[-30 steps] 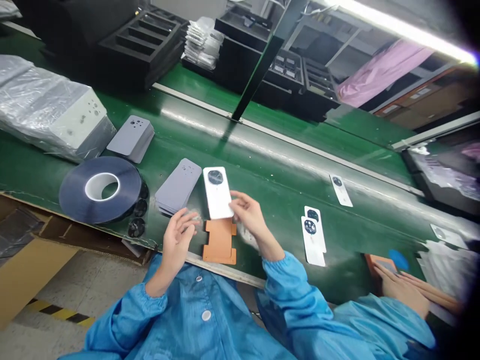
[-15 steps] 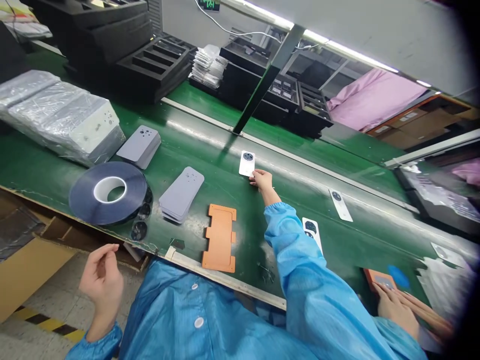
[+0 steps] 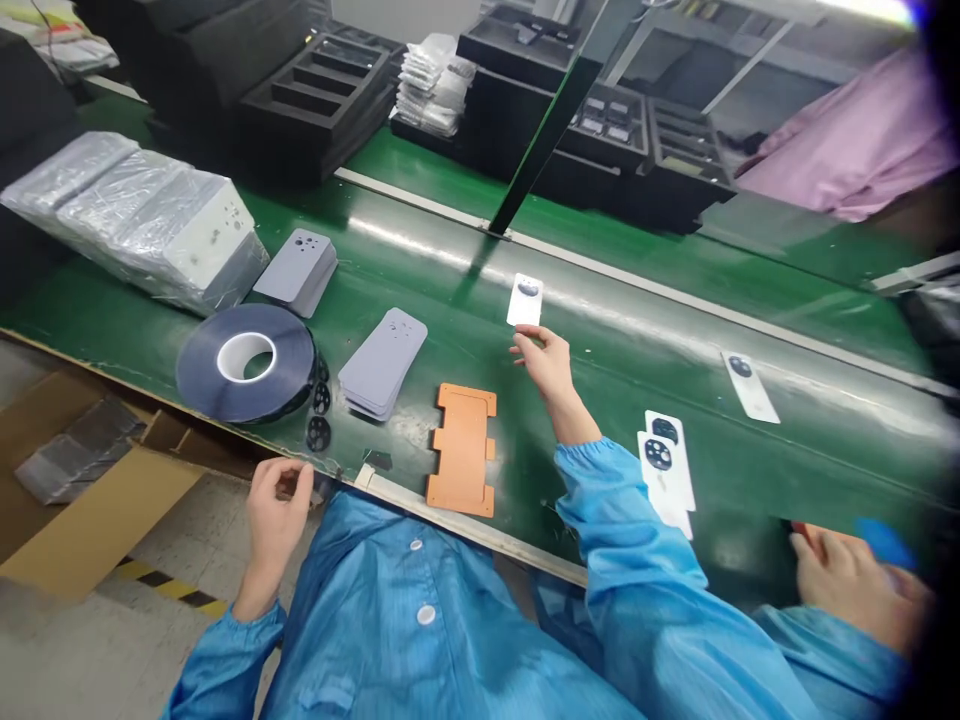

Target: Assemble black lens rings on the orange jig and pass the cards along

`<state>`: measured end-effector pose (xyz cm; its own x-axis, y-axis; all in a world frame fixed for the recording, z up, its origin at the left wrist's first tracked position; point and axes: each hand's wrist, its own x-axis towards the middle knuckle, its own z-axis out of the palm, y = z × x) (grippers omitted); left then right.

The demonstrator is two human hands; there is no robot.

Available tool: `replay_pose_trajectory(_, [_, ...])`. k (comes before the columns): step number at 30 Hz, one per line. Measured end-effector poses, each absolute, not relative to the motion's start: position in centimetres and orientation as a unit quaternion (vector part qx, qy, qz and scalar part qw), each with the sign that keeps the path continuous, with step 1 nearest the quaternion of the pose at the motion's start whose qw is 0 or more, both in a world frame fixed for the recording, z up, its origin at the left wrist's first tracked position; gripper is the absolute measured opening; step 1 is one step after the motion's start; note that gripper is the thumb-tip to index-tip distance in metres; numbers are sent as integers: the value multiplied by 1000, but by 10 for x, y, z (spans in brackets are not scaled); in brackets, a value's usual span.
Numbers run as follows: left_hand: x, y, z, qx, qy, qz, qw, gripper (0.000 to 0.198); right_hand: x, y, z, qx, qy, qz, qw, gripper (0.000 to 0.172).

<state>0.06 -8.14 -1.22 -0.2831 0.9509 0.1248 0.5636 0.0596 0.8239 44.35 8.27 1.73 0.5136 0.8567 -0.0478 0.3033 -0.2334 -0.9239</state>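
My right hand (image 3: 546,365) is just below a small white phone back panel (image 3: 523,308) with a dark round camera area. Its fingers are loosely bent and apart, with a slight gap to the panel. My left hand (image 3: 276,515) hangs before the table's front edge, thumb and fingertips pinched together; anything between them is too small to make out. Near it, round black camera-lens pieces (image 3: 319,433) lie beside a big roll of dark film (image 3: 199,365) with a white core. An orange fixture plate (image 3: 463,450) lies between my hands.
Stacks of grey panels (image 3: 384,365) and wrapped panels (image 3: 150,215) stand left. More white panels (image 3: 667,470) lie right, where a co-worker's hand (image 3: 847,580) is on an orange block. Black trays (image 3: 322,95) stand behind; a dark post (image 3: 536,150) rises at the back.
My right hand has drawn back from the white panel it was touching, leaving the panel on the table. My left hand has risen closer to the table edge. The view has shifted.
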Motion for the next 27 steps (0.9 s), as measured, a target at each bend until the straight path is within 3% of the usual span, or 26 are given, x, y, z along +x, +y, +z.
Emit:
replay_pose_trajectory(2, [6, -82, -2, 565, 667, 419, 247, 25, 405, 58, 24, -693, -454, 316, 463, 32])
replay_pose_trajectory(7, [27, -82, 16, 501, 640, 415, 408, 25, 297, -13, 41, -565, -598, 408, 395, 24])
replay_pose_trajectory(11, [40, -84, 19, 485, 628, 417, 444, 29, 239, -46, 46, -484, -673, 438, 348, 25])
replay_pose_trajectory(17, [46, -98, 25, 620, 598, 327, 388, 13, 218, -61, 36, -513, -605, 512, 331, 36])
replay_pose_trajectory(22, [47, -95, 23, 653, 529, 350, 414, 20, 223, -68, 20, -525, -510, 602, 318, 29])
replay_pose_trajectory(27, [45, -80, 16, 660, 579, 384, 286, 17, 227, -70, 8, -515, -509, 603, 334, 27])
